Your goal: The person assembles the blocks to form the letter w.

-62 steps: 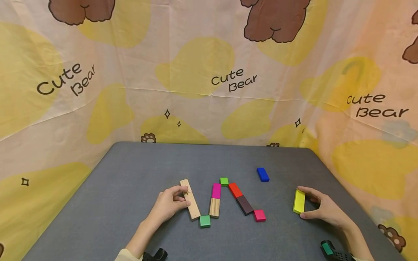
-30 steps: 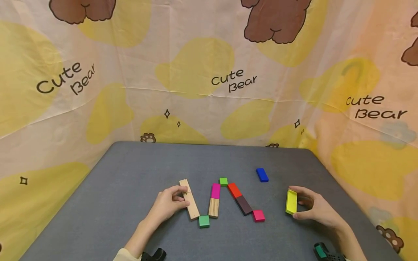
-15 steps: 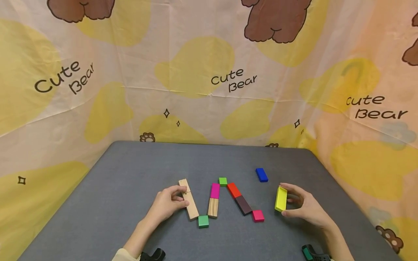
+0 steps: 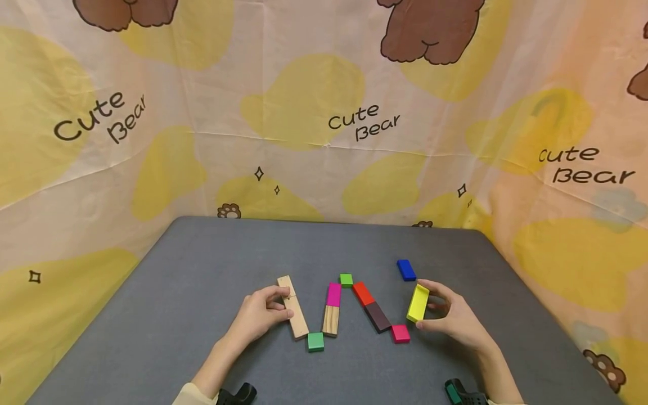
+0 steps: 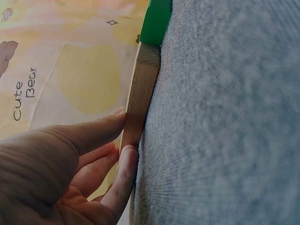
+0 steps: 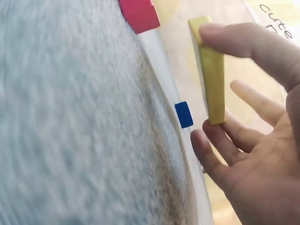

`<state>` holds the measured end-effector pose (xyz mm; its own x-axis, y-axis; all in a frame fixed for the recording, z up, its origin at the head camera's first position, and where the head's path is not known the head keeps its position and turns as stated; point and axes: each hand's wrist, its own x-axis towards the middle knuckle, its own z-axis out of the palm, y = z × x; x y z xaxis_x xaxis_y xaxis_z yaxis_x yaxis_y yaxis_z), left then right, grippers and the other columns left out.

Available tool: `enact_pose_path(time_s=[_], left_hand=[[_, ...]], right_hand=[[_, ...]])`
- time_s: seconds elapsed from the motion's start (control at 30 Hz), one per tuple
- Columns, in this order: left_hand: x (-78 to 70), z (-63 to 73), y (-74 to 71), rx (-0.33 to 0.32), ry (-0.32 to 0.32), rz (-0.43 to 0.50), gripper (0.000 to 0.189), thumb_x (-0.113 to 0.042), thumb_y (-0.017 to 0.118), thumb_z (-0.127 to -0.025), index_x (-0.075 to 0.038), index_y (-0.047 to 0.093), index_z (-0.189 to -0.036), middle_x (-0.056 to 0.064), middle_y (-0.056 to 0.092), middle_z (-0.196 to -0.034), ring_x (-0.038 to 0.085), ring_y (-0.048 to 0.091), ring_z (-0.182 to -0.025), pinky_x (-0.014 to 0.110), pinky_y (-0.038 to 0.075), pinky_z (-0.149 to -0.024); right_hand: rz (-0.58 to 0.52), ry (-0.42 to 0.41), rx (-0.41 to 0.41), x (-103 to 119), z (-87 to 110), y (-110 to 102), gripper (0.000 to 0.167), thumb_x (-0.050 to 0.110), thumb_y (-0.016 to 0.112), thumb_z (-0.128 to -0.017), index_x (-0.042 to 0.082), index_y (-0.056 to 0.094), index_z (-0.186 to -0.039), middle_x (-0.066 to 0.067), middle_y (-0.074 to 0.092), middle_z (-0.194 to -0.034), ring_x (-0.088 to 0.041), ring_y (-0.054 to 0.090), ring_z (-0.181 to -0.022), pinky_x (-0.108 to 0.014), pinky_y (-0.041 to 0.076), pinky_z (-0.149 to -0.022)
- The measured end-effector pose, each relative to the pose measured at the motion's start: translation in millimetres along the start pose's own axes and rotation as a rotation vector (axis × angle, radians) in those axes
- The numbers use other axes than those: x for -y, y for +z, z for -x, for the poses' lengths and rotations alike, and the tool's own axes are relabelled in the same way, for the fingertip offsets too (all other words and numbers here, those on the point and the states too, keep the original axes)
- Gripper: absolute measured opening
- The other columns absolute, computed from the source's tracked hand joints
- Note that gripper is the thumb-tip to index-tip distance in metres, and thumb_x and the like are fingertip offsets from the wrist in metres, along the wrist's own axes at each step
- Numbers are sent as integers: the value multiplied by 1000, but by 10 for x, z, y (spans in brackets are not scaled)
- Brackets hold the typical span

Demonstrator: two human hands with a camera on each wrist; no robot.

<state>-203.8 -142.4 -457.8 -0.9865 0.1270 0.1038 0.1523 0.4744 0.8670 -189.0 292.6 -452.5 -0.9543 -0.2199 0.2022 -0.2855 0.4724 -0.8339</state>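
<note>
In the head view my right hand (image 4: 455, 319) pinches a yellow block (image 4: 417, 302) by its two ends, thumb at the near end. The right wrist view shows this yellow block (image 6: 213, 70) held up off the table. Just left of it lies a pinkish-red block (image 4: 400, 333); a blue block (image 4: 406, 270) lies farther back. My left hand (image 4: 260, 312) rests its thumb and fingertips on a row of two plain wooden blocks (image 4: 297, 320). A green block (image 4: 315, 341) touches that row's near end. In the left wrist view the thumb and a finger meet the wooden block's (image 5: 140, 93) side.
The zigzag goes on with a striped wooden block (image 4: 331, 320), a magenta block (image 4: 334, 294), a light green block (image 4: 346, 280), a red block (image 4: 363, 293) and a dark brown block (image 4: 377, 316). Grey cloth covers the table (image 4: 202, 253). A bear-print curtain (image 4: 304, 112) hangs behind.
My right hand has carried the yellow block leftward, close to the pinkish-red block, and the block has tilted so its far end leans right. The left hand stays on the wooden blocks.
</note>
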Motion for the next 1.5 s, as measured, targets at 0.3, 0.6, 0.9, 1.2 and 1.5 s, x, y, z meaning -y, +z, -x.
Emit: enact_pose_path(time_s=[0.3, 0.6, 0.9, 1.2, 1.5], left_hand=[[-20, -6, -8, 0, 6, -2, 41, -10, 85, -77, -9, 71, -115, 3, 70, -112, 10, 68, -82, 34, 53, -71], [-20, -8, -9, -1, 6, 6, 42, -9, 85, -77, -8, 71, -116, 4, 70, -113, 11, 68, -82, 33, 53, -70], [3, -7, -4, -3, 15, 4, 41, -10, 86, -76, -8, 71, -115, 4, 70, -114, 11, 67, -83, 34, 53, -72], [-14, -9, -6, -8, 9, -8, 41, -10, 85, -76, -9, 71, -115, 3, 70, -113, 10, 67, -83, 34, 53, -71], [-11, 4, -1, -11, 25, -6, 41, -10, 86, -76, -8, 71, -115, 4, 70, -112, 12, 68, -83, 34, 53, -71]], right_hand=[[97, 89, 27, 10, -29, 27, 87, 17, 92, -67, 10, 50, -143, -19, 44, -142, -41, 53, -114, -54, 45, -92], [80, 73, 34, 51, -15, -8, 85, 13, 91, -68, 2, 48, -141, -18, 49, -139, -36, 49, -121, -53, 41, -99], [58, 66, 44, 23, -25, 3, 81, 13, 90, -71, 1, 49, -140, -19, 50, -137, -35, 50, -121, -49, 42, -98], [74, 39, 61, 29, -28, 24, 76, 14, 90, -72, 3, 53, -137, -17, 53, -135, -34, 51, -122, -51, 41, -100], [91, 32, 89, -1, -25, 40, 75, 17, 88, -74, 6, 52, -139, -15, 52, -137, -35, 48, -125, -56, 38, -100]])
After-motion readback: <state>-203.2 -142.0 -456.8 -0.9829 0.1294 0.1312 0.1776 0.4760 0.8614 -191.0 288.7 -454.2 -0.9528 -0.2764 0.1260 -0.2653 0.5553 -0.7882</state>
